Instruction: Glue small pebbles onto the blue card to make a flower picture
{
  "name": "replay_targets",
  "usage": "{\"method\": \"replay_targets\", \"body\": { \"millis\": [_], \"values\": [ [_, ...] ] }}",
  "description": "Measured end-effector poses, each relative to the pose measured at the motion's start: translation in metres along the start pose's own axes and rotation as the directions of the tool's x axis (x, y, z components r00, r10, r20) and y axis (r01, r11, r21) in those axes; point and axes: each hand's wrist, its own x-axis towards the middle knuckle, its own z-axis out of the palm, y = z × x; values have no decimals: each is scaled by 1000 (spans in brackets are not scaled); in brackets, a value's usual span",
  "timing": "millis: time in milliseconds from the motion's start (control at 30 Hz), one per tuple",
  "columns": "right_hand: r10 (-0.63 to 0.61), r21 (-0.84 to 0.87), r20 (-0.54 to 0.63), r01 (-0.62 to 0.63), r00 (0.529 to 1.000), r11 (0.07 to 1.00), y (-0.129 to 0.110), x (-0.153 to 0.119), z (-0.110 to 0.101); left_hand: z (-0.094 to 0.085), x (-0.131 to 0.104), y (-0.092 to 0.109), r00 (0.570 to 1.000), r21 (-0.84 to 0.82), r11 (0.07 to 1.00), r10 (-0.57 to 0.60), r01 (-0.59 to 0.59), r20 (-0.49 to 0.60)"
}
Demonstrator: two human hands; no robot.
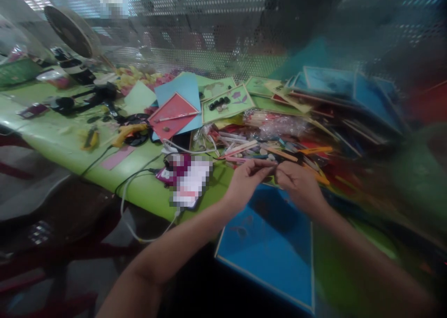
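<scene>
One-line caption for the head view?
Both hands pinch a thin stick above a blue card on a cluttered green table.

Craft workshop. Green surface (pixel 70 136) crowded with framed colour boards (pixel 174 115), loose sticks (pixel 244 148), glue gun (pixel 129 131) at left, cables. Perforated metal screen (pixel 209 24) along far side.

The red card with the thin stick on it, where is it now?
In the head view, the red card lies left of centre on the green table, overlapping a blue sheet, with the yellow glue gun to its left.
</scene>
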Motion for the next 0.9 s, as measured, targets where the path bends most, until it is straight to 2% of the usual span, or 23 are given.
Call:
{"method": "replay_targets", "body": {
  "millis": [133, 333, 467, 567, 667, 800, 900],
  "values": [
    [-21, -24, -1, 21, 1000, 1000, 3, 0, 1, 0, 0, 1, 1000, -23, 1000, -15, 15, -20],
    [-122, -314, -53, 99, 991, 944, 10, -5, 10, 2, -2, 3, 997, 85, 994, 71, -68, -29],
    [-149, -391, -67, 112, 987, 913, 13, -8, 14, 1, -4, 2, 994, 163, 981, 105, -103, -9],
    [-141, -332, -74, 109, 987, 937, 12, -6, 13, 0, -3, 2, 996, 150, 985, 89, -88, -2],
    [-95, -187, -62, 82, 994, 979, 11, -2, 8, -1, -2, 3, 997, 130, 988, 82, -80, -7],
    [4, 39, -9, -3, 1000, 999, 8, 1, 1, -1, -1, 5, 1000, -12, 1000, -8, 8, -22],
    [78, 159, -13, -75, 997, 985, 6, 0, -2, -1, 0, 5, 997, -121, 991, -68, 64, -28]
  ]
}}
